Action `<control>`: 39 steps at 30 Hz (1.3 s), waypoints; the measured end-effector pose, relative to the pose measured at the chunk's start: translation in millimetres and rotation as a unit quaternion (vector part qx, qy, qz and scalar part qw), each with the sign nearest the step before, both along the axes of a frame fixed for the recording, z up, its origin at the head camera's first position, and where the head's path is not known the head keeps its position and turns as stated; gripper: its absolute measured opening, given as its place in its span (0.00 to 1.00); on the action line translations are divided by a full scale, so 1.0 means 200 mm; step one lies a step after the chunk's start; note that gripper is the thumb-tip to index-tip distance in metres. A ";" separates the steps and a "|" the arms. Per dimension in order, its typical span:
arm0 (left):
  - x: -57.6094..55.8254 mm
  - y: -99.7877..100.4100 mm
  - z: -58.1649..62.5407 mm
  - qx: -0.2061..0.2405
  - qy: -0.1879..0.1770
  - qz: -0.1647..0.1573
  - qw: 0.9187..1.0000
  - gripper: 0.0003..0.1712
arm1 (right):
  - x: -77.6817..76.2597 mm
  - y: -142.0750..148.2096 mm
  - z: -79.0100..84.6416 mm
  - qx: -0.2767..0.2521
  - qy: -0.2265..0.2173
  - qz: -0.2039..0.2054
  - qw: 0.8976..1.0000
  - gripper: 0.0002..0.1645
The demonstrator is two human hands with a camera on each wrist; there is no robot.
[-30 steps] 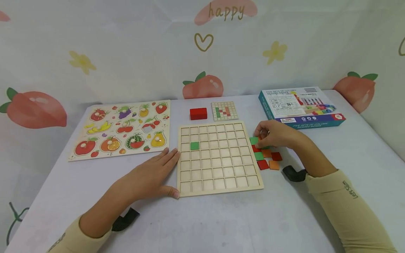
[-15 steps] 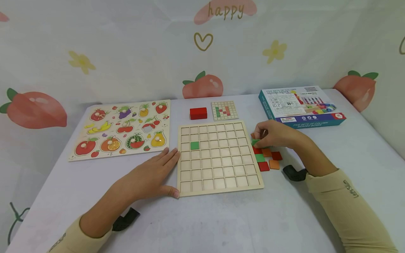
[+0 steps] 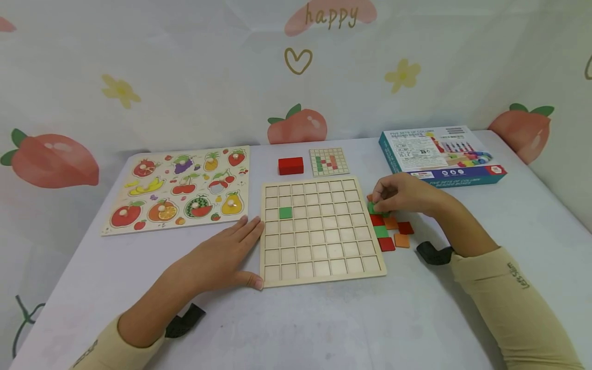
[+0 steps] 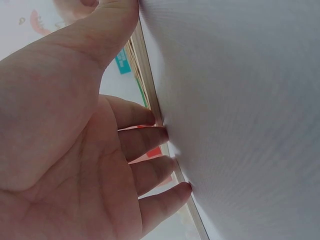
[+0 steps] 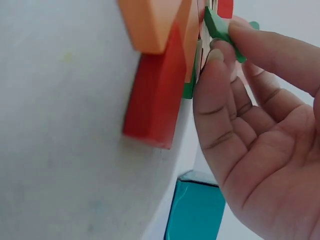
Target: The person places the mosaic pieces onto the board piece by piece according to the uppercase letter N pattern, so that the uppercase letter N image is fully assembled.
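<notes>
A wooden grid board (image 3: 318,237) lies in the middle of the table, with one green tile (image 3: 285,213) in a cell toward its upper left. My left hand (image 3: 217,259) rests along the board's left edge. Its fingers are extended and the fingertips touch the wooden side in the left wrist view. At the board's right side, my right hand (image 3: 407,195) is over a group of loose tiles. Between thumb and fingers it pinches a green tile (image 5: 220,32), seen tilted in the right wrist view. Red (image 3: 386,244), green (image 3: 381,232) and orange tiles (image 3: 402,240) lie just below that hand.
Behind the board are a red block (image 3: 291,166) and a small card (image 3: 329,162) printed with a coloured grid. A fruit knob puzzle (image 3: 162,169) lies at the left. At the back right is a teal and white box (image 3: 441,154).
The green tile near the right fingertips lay flat a second ago; it is now pinched, and the right hand has barely shifted. The left hand stays against the board.
</notes>
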State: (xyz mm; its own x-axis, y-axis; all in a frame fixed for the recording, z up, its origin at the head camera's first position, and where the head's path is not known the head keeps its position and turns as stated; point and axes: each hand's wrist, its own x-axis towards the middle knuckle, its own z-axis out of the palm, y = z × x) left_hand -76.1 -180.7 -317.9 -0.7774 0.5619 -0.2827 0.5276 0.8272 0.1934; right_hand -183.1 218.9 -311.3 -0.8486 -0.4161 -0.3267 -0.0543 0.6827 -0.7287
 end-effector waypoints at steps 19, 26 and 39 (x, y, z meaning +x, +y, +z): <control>0.00 0.00 0.01 -0.002 0.002 0.003 1.000 0.68 | 0.00 -0.01 0.02 -0.011 0.007 -0.018 1.000 0.13; 0.01 0.01 0.01 -0.009 0.004 0.007 1.000 0.67 | 0.00 -0.05 0.02 -0.020 0.008 -0.012 1.000 0.11; 0.02 0.02 0.01 -0.011 0.011 0.006 1.000 0.67 | 0.01 -0.14 0.03 -0.038 -0.001 0.013 0.999 0.10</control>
State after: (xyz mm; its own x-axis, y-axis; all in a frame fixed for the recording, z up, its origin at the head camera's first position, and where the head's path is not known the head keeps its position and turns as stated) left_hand -71.1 -176.0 -316.9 -0.7904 0.5457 -0.2783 0.5211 0.8378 0.1629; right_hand -181.7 191.2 -306.3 -0.8365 -0.4620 -0.2947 -0.0707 0.6243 -0.7780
